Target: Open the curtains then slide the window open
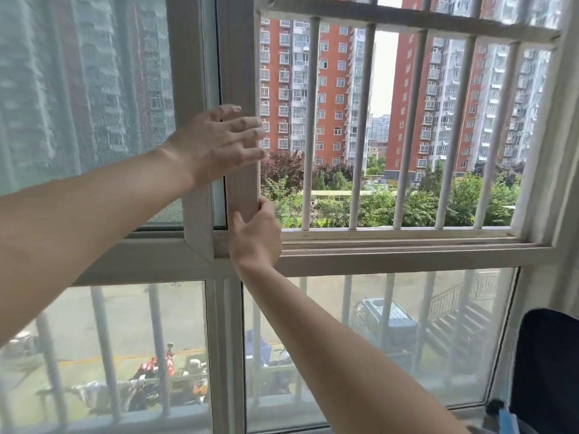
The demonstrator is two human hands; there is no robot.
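- The sliding sash [242, 89] is seen pushed well to the left; its vertical stile stands just right of the fixed centre post [194, 120], and the right half of the window opening [407, 136] is already clear down to the security bars [360, 126].
- The step in hand is judged to be the last of the slide: the task looks nearly finished, with little travel apparently left.
- To do it well, the push should be kept level along the bottom track [407, 242], with both hands loading the stile together so the sash is not racked or jammed; fingers should be kept out of the gap between stile and post.
- Left hand [219, 142]: grip mostly open, fingers spread and laid flat across the face of the stile, fingertips [260, 133] reaching its right edge. Nothing is enclosed; it presses or hooks only.
- Right hand [257, 233]: grip partly closed low on the stile, thumb on the near face and fingers wrapped round the right edge. A loose pinch on the frame is judged, not a tight clamp.
- A mesh screen [78, 89] covers the left pane.
- A pale strip at the far right edge may be the curtain [560, 120], drawn aside; it cannot be told for certain.
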